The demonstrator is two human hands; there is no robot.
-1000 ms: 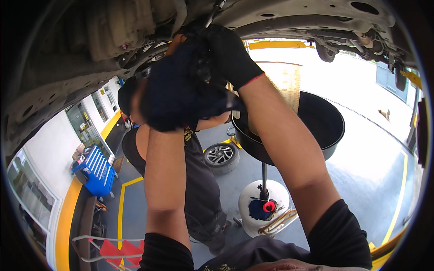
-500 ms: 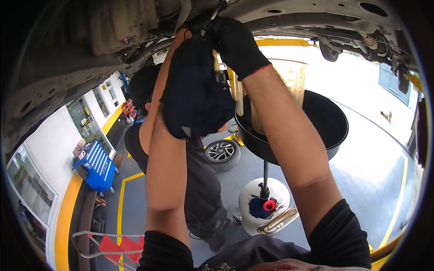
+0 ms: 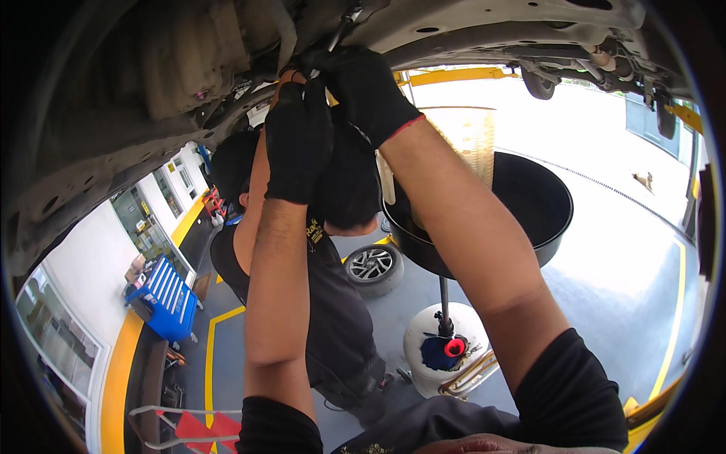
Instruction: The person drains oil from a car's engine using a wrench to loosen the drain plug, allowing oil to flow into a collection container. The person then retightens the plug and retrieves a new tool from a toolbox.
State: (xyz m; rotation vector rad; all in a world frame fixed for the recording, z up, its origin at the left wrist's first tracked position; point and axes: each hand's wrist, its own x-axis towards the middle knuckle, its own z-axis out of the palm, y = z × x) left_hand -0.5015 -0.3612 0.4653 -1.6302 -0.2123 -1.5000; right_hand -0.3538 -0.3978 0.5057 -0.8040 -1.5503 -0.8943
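Observation:
Both my hands are raised in black gloves under the car's underside [image 3: 469, 53]. My right hand [image 3: 364, 92] is closed around a shiny metal bar-shaped tool [image 3: 342, 32], which slants up to the underbody. The tool's upper end meets dark parts, and I cannot make out what it sits on there. Just below, my left hand [image 3: 299, 147] is closed at the lower end of the same bar, its fingers partly hidden. A co-worker's bare raised arm [image 3: 260, 170] passes behind my left hand, with a bracelet at its wrist; that hand is mostly hidden.
Two co-workers' dark-covered heads [image 3: 233, 163] are close behind my arms. A black drain pan [image 3: 541, 204] with a translucent measuring cylinder [image 3: 465, 144] stands on a white tank [image 3: 427, 329]. A wheel [image 3: 374, 268] lies on the floor. A blue tool cart [image 3: 168, 303] is at left.
My hands and the bar have shifted a little left and down in the picture. My left glove, a dark smear before, now shows plainly, and a co-worker's dark head appears beside it.

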